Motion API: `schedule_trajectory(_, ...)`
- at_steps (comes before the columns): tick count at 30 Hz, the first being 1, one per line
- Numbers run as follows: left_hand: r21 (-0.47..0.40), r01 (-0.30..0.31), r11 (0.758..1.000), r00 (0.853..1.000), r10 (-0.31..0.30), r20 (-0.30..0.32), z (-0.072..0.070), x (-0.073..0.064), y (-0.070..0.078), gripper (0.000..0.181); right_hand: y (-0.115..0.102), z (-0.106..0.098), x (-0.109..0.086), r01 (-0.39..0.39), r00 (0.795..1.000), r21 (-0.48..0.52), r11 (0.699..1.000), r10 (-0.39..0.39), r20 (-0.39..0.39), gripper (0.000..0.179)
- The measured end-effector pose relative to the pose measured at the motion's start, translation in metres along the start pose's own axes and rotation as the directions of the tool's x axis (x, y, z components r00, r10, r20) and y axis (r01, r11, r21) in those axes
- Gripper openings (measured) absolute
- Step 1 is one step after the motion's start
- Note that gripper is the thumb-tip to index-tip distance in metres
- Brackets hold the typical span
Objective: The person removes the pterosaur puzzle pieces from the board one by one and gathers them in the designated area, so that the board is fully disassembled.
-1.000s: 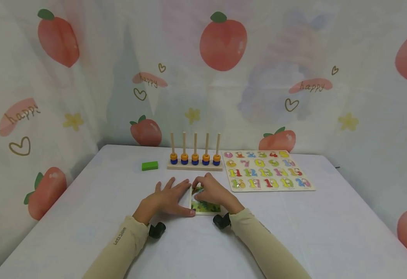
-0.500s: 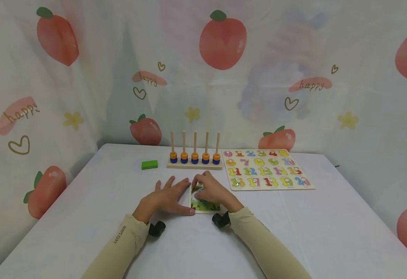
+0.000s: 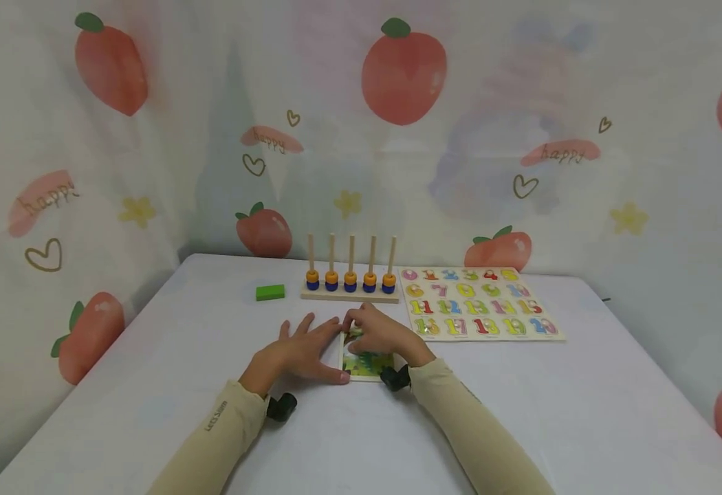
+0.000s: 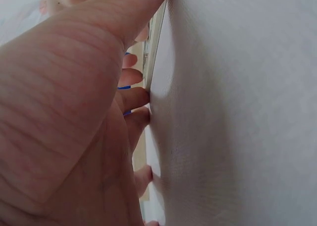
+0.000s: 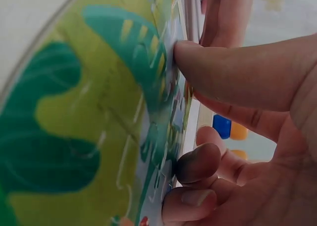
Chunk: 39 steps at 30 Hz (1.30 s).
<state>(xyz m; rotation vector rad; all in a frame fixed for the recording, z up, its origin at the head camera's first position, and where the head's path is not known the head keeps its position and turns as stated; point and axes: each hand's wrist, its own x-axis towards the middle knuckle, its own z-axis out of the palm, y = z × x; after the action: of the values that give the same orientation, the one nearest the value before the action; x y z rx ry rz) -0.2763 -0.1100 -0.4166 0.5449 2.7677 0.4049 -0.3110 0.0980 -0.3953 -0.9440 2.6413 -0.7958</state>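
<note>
Flat on the white table (image 3: 336, 440) the picture puzzle (image 3: 368, 366) is laid, met from both sides! Its near left corner is touched by the thumb of the left hand (image 3: 301, 355), the other fingers spread wide apart beside the left edge. Across the printed face the right hand (image 3: 382, 335) is placed, fingers bent, tips near the far left corner, thumb set on the surface; whether anything is pinched there cannot be told. Beyond, the bead stand (image 3: 350, 296) is seen, its five pegs (image 3: 351, 254) threaded with orange over blue, flanked by a green block (image 3: 270, 293) on the left and the number board (image 3: 491, 337) on the right.
</note>
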Motion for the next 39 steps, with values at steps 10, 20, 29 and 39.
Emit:
schedule_trajectory(10,-0.006,-0.007,1.0,1.0,0.007,0.003,0.0005,-0.0011,0.0004,0.11,0.0002,0.0006,0.0014,0.003,1.0,-0.011,1.0,-0.003,0.02,0.028)
schedule_trajectory(20,0.001,0.001,1.0,1.0,-0.001,0.011,0.0013,-0.0015,0.0008,0.11,0.0063,-0.0033,0.0006,0.022,0.999,-0.016,1.0,-0.021,0.029,0.027)
schedule_trajectory(29,-0.001,0.006,1.0,1.0,-0.006,0.002,0.0015,-0.0002,-0.0006,0.111,0.008,-0.0042,0.0019,0.017,0.999,-0.023,1.0,-0.017,0.03,0.027)
schedule_trajectory(39,-0.012,0.014,1.0,1.0,-0.014,0.01,0.0013,-0.0014,0.0006,0.11,0.0055,-0.0017,-0.0006,0.031,1.0,-0.041,0.999,-0.031,0.006,0.024)
